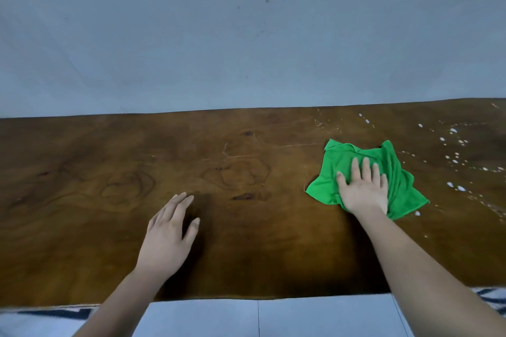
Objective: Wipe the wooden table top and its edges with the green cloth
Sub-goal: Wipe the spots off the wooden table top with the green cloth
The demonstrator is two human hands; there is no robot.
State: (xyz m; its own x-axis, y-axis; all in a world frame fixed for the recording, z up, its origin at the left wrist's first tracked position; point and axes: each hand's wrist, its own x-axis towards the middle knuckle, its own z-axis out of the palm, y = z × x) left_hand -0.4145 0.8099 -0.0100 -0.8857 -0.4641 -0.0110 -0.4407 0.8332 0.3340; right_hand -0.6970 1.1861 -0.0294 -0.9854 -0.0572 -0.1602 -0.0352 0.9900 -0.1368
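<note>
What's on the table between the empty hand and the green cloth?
Nothing. In the head view, only bare wooden table with dark grain marks lies between the left hand and the green cloth. The white spots sit past the cloth.

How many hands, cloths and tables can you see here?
Hands: 2, the left hand bare on the wood and the right hand flat on the cloth
Green cloth: 1
Wooden table: 1
Total: 4

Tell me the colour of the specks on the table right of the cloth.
White specks on the brown wooden table, seen in the head view.
</note>
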